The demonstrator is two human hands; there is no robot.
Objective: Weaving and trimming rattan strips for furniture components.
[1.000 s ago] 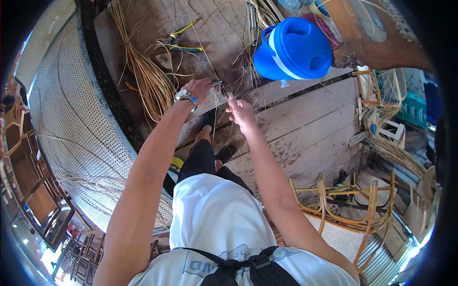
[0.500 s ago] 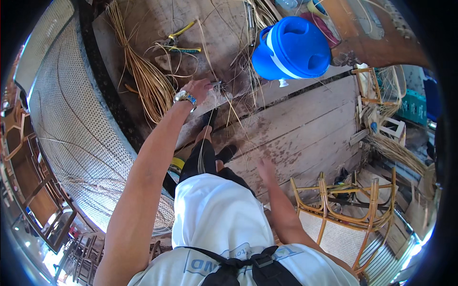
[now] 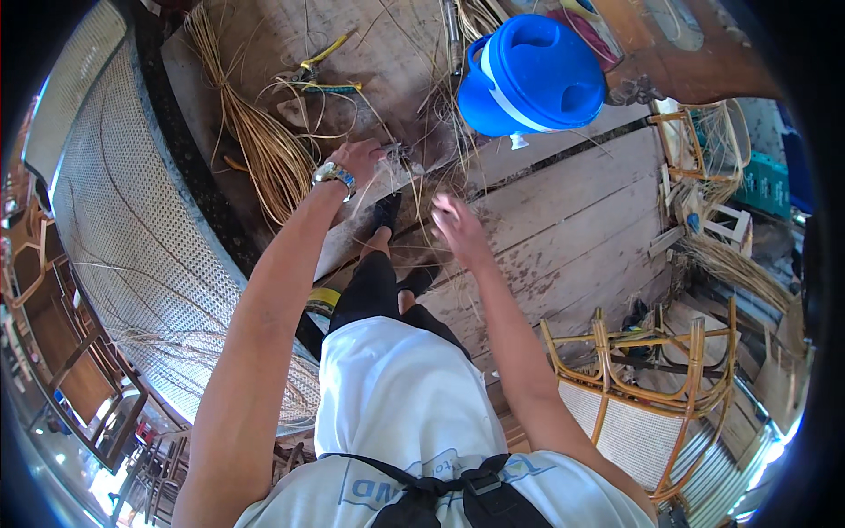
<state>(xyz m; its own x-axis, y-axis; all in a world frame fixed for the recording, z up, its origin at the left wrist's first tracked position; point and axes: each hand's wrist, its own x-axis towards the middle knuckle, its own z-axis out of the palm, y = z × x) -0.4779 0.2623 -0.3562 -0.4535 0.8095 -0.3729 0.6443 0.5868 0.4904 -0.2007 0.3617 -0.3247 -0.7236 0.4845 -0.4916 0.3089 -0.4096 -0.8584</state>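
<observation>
My left hand (image 3: 359,162), with a watch (image 3: 334,179) on its wrist, is closed at a small metal piece (image 3: 398,157) over the wooden boards. What its fingers grip is too small to make out. To its right is my right hand (image 3: 460,233), slightly blurred, its fingers loosely bent and apart, with nothing visible in it. Thin pale strands lie around both hands. A bundle of long tan cane strands (image 3: 264,163) lies left of my left hand. Beyond it are yellow-handled pliers (image 3: 327,51) and a green-and-yellow handled tool (image 3: 330,87).
A blue water jug (image 3: 532,79) with a white spigot stands at the far right of my hands. A curved woven cane panel (image 3: 150,229) with a dark frame rises on the left. Rattan chair frames (image 3: 634,387) lie at the right, below more cane bundles (image 3: 735,268).
My right hand has come up and forward from beside my body to near my left hand. My left hand stays at the metal piece. The view has shifted slightly.
</observation>
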